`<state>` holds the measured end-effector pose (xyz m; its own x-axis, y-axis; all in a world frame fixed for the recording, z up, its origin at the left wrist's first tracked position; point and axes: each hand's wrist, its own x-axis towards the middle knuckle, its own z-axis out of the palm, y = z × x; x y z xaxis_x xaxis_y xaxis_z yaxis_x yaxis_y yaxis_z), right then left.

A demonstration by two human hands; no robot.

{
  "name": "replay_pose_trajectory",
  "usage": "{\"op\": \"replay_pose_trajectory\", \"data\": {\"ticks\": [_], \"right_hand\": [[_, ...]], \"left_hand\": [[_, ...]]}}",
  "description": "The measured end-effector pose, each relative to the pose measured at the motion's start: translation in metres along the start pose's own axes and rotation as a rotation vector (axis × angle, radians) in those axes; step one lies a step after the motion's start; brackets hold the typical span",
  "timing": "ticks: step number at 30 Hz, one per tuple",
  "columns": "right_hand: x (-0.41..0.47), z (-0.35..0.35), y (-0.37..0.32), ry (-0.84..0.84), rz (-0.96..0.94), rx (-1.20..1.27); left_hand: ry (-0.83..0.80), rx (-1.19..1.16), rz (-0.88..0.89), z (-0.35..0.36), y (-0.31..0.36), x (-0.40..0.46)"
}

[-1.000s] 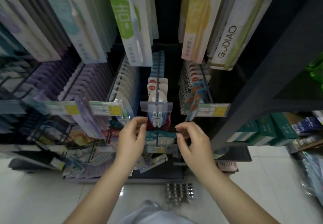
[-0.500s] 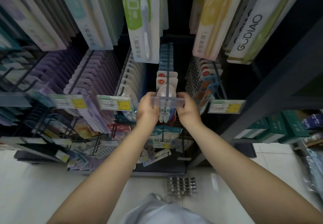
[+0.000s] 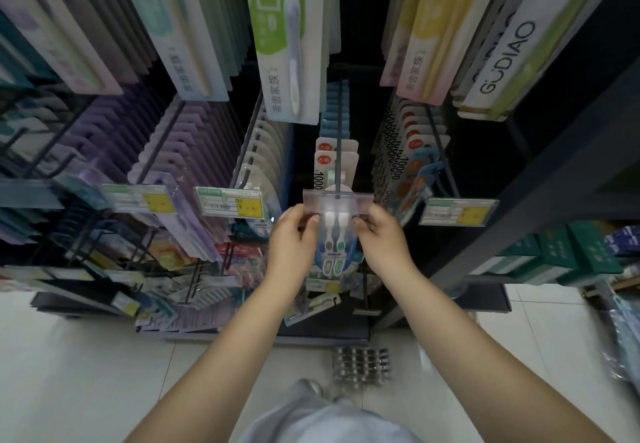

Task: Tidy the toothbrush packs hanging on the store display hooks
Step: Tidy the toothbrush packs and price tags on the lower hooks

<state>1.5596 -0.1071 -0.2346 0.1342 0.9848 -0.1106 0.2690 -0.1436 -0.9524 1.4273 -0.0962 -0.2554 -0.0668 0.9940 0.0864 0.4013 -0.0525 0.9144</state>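
The left hand (image 3: 290,235) and right hand (image 3: 380,235) pinch the clear two-brush toothbrush pack (image 3: 334,242) by its sides. It hangs at the front end of the dark metal hook (image 3: 338,138).

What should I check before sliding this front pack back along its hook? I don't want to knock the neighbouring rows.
1. Left hand on the pack's left edge: ok.
2. Right hand on its right edge: ok.
3. Front toothbrush pack hangs straight under the clear label holder: ok.
4. Pack's hole seated on the hook: cannot tell, the holder hides it.
5. Room behind it on the hook: ok, a gap shows before the red-and-white packs.
6. Neighbouring price tags free of the hands: ok.
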Motion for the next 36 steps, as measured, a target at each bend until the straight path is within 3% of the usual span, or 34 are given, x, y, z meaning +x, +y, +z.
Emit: {"op": "replay_pose_trajectory", "data": {"ticks": [7, 21, 36], "right_hand": [[-0.017, 0.005, 0.009, -0.044, -0.014, -0.021], [-0.012, 0.062, 0.006, -0.266, -0.033, -0.085], [0.005, 0.088, -0.023, -0.334, -0.149, -0.071]], "left_hand": [[0.018, -0.039, 0.028, -0.011, -0.009, -0.022], [0.153, -0.234, -0.284, -0.05, -0.044, -0.035], [0.29, -0.312, -0.215, -0.091, -0.037, -0.015]]}}
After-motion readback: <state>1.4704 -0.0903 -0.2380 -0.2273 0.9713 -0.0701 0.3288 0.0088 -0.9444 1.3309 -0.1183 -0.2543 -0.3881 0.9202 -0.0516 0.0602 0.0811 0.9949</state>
